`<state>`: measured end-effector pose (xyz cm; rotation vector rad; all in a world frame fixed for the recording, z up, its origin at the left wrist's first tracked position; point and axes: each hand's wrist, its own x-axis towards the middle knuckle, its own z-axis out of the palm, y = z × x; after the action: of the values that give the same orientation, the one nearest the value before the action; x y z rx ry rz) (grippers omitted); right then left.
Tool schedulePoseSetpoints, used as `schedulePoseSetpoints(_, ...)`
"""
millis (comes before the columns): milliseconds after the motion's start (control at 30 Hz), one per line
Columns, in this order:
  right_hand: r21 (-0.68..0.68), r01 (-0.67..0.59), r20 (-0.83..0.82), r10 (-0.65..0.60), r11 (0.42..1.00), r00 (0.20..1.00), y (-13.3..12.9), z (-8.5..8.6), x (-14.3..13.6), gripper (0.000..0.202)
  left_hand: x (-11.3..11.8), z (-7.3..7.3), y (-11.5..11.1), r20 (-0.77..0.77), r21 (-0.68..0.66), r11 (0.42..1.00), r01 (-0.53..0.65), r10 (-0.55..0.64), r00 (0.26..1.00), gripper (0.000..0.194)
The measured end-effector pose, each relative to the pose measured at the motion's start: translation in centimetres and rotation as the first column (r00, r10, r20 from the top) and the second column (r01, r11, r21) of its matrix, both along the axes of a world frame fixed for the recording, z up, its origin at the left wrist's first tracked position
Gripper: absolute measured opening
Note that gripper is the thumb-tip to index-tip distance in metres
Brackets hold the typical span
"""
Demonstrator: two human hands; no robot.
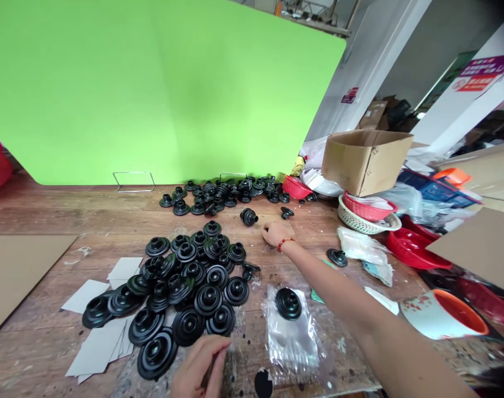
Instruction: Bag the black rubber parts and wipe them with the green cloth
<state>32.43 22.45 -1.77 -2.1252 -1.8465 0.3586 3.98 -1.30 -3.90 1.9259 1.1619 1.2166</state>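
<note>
My right hand, with a red bead bracelet at the wrist, is stretched far across the wooden table, its fingers curled down; what they hold, if anything, is hidden. Just left of it lies a stacked black part, not touching it. My left hand is at the bottom edge, thumb and fingers close together, beside a big pile of black round discs; nothing clear shows between the fingers. Between my arms, one black disc rests on a stack of clear plastic bags.
White cards lie left of the pile. More black parts line a green board. On the right are a cardboard box, baskets, a single disc and a white-orange container.
</note>
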Motion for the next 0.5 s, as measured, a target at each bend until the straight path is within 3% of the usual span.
schedulePoseSetpoints(67,0.031,-0.013,-0.016,0.013,0.999,1.0,-1.2,1.4,-0.2,0.027,-0.1,-0.2,-0.1,0.03,-0.092,0.996,0.018,-0.015,0.999,0.017)
schedulePoseSetpoints(133,0.084,-0.059,-0.057,0.063,0.995,0.996,-3.6,2.8,-1.2,0.037,0.3,-0.2,-0.3,0.146,-0.292,0.956,0.018,0.026,0.989,0.016)
schedulePoseSetpoints(200,0.123,-0.148,-0.121,0.162,0.981,0.979,-7.3,3.7,-3.2,0.044,1.0,0.1,-0.4,0.344,-0.532,0.842,0.094,0.113,0.932,0.025)
schedulePoseSetpoints(267,0.145,-0.269,-0.216,0.296,0.952,0.93,-12.1,4.1,-5.6,0.041,2.1,0.8,-0.5,0.553,-0.685,0.687,0.24,0.277,0.786,0.039)
schedulePoseSetpoints(300,0.185,-0.352,-0.344,0.396,0.918,0.851,-14.6,4.1,-6.8,0.04,2.6,1.2,-0.5,0.626,-0.718,0.615,0.327,0.363,0.691,0.046)
schedulePoseSetpoints(367,0.243,-0.464,-0.45,0.523,0.852,0.724,-18.8,3.8,-8.8,0.04,3.3,2.0,-0.6,0.686,-0.727,0.494,0.477,0.488,0.54,0.049)
schedulePoseSetpoints(433,0.304,-0.558,-0.456,0.632,0.772,0.626,-21.6,3.7,-9.7,0.043,3.5,2.6,-0.7,0.686,-0.722,0.405,0.562,0.531,0.498,0.046)
schedulePoseSetpoints(500,0.36,-0.583,-0.403,0.685,0.729,0.607,-22.5,3.7,-9.2,0.046,3.2,2.9,-0.8,0.663,-0.74,0.371,0.56,0.539,0.52,0.049)
